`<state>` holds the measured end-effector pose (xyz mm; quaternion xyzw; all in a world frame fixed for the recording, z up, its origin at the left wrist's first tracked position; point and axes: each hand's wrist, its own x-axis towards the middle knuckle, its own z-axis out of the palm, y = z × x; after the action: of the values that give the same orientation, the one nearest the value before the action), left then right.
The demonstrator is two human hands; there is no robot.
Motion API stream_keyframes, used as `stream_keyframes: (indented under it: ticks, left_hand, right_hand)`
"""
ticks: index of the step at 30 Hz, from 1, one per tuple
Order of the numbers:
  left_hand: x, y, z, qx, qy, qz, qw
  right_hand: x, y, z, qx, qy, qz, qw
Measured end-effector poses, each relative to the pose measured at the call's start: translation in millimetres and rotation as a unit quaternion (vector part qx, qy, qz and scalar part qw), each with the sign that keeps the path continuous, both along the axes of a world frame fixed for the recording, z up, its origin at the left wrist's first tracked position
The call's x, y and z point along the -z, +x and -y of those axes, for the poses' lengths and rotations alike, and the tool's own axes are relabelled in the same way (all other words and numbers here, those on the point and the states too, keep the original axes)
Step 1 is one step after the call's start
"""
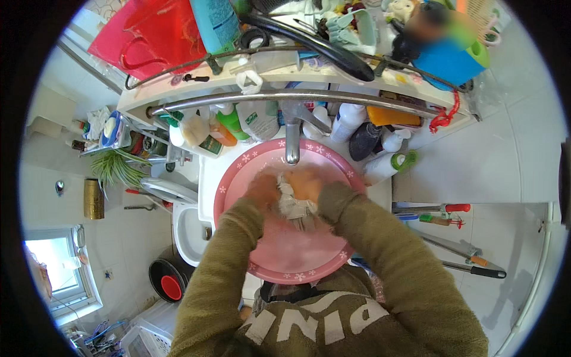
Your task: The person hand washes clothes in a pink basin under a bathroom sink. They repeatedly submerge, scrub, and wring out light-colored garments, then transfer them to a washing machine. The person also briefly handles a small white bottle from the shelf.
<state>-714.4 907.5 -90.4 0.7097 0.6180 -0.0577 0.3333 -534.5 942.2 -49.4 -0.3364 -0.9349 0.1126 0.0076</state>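
Note:
A pink plastic basin (pixel 221 189) with white flowers on its rim rests over the white washbasin, holding cloudy water. Inside it, a wet whitish cloth (pixel 296 208) is bunched between my two hands, its lower end trailing in the water. My left hand (pixel 263 191) grips the cloth's left side, blurred by motion. On the other side, my right hand (pixel 305 185) is closed on the cloth's upper part. Just above my hands is the spout of a metal faucet (pixel 292 145). Some of my fingers are hidden by the cloth and blur.
Behind the basin stand several bottles (pixel 256 118) under a shelf with a metal towel bar (pixel 267 96). A red bag (pixel 156 35) and a black-handled object (pixel 312 44) lie on that shelf. At left are a toilet (pixel 192 236) and a black bin (pixel 163 276); long-handled tools (pixel 468 267) lean at right.

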Motion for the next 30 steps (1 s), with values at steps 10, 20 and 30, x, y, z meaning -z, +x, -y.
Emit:
stream_keyframes:
  ticks: [10,20,30]
  left_hand:
    - [-123,-20,56,0.128,0.190,0.041,0.973]
    - [1,4,13,0.043,-0.011,-0.034,0.998]
    - [21,15,14,0.070,0.039,-0.119,0.990]
  right_hand:
    - [-67,77,11,-0.145,-0.052,-0.057,0.986]
    - [10,-10,28,0.098,-0.147,0.038,0.984]
    - [41,-31,7,0.121,-0.160,0.121,0.972]
